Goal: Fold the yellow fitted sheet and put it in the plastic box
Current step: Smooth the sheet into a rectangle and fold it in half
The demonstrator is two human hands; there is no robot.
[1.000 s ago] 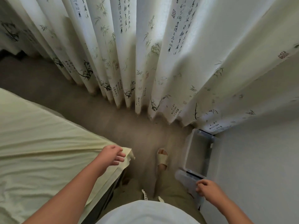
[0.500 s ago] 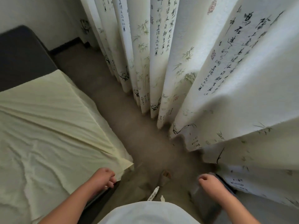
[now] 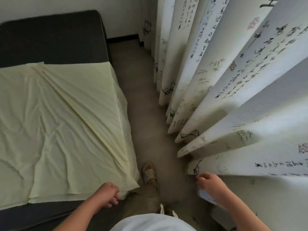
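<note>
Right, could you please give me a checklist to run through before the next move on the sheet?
1. Sheet lies on the bed: ok, spread out, wrinkled, one diagonal fold.
2. Sheet folded small enough for the box: not ok, it covers most of the bed.
3. Left hand holds the near corner: cannot tell; its fingers curl right at the hem.
4. Right hand free: cannot tell; a pale plastic piece shows beneath it.
5. Box open and within reach: cannot tell; it is not plainly in view.
6. Floor beside the bed: ok, only the person's foot shows on it.
</note>
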